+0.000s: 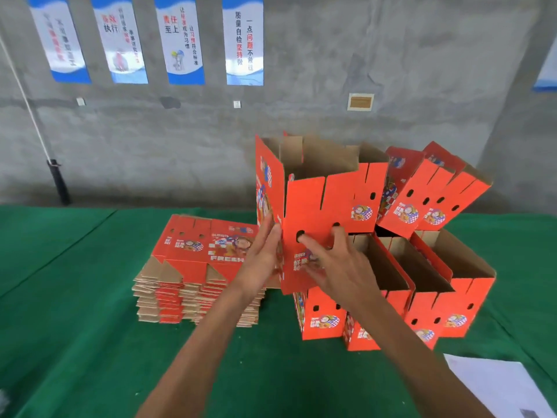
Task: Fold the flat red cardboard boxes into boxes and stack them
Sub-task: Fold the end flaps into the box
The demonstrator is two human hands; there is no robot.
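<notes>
green felt table (pixel 75 297) | both hands flat (unclenched) on glossy red box (pixel 325 206)

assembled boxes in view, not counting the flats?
6: one in the hands, three on the table, two tilted on top behind. Others may be hidden.

Both hands on an opened red box (pixel 319 203) held upright above the green table (pixel 75 297): left hand (pixel 262 257) flat along its corner edge, right hand (pixel 334 267) spread across its front panel. Stack of flat boxes (pixel 199 267) at left; folded boxes (pixel 422 285) stacked at right.
</notes>
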